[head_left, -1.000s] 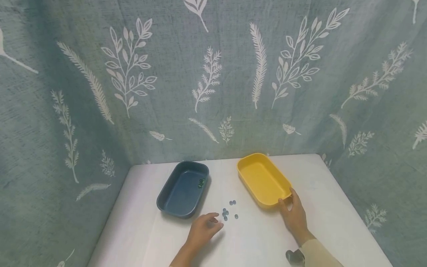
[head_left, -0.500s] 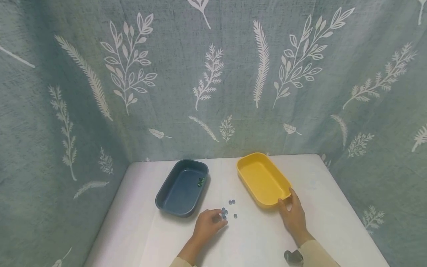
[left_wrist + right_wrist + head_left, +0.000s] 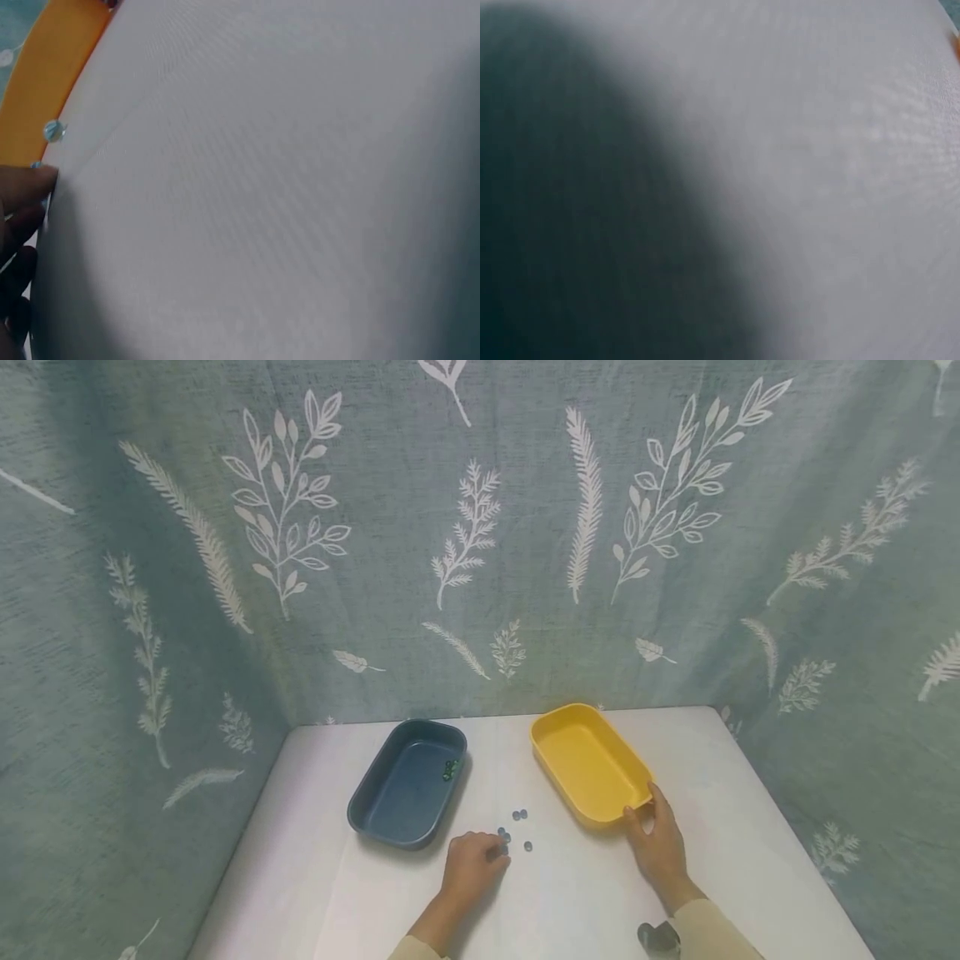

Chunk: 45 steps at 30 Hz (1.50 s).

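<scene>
The left hand (image 3: 472, 864) bends its fingers and thumb at a small cluster of translucent blue beads (image 3: 506, 837) on the white table (image 3: 570, 893); whether its fingertips meet or pinch a bead, I cannot tell. Just beyond lie 2 matching beads (image 3: 516, 816) side by side, with 1 lone bead (image 3: 528, 846) to the right. The right hand (image 3: 660, 852) grips the near right corner of the yellow tray (image 3: 588, 764). The dark blue tray (image 3: 405, 793), on the left, holds green beads (image 3: 450, 769) against its right wall.
</scene>
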Available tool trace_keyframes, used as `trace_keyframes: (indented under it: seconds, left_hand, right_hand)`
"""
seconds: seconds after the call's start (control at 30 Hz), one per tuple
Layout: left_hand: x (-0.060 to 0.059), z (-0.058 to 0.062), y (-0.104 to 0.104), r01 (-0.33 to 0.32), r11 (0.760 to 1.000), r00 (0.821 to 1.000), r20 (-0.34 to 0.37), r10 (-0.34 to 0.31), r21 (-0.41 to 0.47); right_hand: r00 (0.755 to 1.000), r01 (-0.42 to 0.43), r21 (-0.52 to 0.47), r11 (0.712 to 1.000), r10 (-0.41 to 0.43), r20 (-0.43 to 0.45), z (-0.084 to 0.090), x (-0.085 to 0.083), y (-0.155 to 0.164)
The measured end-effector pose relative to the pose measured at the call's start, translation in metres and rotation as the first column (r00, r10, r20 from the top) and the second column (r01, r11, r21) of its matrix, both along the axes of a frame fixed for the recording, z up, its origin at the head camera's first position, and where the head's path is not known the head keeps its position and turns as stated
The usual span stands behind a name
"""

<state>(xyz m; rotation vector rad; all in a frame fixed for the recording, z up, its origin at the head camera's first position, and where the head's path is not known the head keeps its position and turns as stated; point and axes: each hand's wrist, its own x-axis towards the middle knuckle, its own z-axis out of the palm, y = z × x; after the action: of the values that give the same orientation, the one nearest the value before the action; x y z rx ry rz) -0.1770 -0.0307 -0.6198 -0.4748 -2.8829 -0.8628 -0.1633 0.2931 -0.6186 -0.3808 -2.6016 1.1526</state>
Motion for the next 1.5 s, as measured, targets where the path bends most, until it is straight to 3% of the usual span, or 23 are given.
trace_keyframes:
  seconds: [0.2, 0.4, 0.77, 1.0, 1.23, 1.5]
  left_hand:
    - [0.002, 0.003, 0.000, -0.016, 1.000, 1.000, 0.024, 0.016, -0.007]
    - [0.002, 0.008, -0.001, -0.042, 0.995, 0.984, 0.176, 0.026, 0.087]
    - [0.001, 0.015, -0.006, -0.032, 0.976, 0.967, 0.252, -0.023, 0.213]
    - [-0.020, 0.021, 0.006, -0.012, 0.949, 0.967, 0.246, -0.070, 0.315]
    - [-0.047, 0.038, 0.027, -0.024, 0.940, 0.948, 0.306, -0.086, 0.340]
    - [-0.068, 0.045, 0.059, 0.009, 0.934, 0.965, 0.240, -0.101, 0.356]
  right_hand:
    - [1.000, -0.004, 0.004, 1.000, 0.004, 0.007, -0.002, -0.002, -0.002]
    - [1.000, 0.007, 0.016, 1.000, -0.007, 0.008, -0.004, 0.000, 0.000]
    - [0.999, 0.006, -0.011, 1.000, -0.006, 0.034, -0.009, 0.011, -0.003]
    - [1.000, 0.015, -0.003, 1.000, -0.015, 0.011, -0.008, 0.008, 0.000]
    - [1.000, 0.013, 0.008, 1.000, -0.013, -0.018, -0.006, 0.000, 0.003]
    - [1.000, 0.005, 0.008, 1.000, -0.005, -0.016, -0.005, -0.003, 0.004]
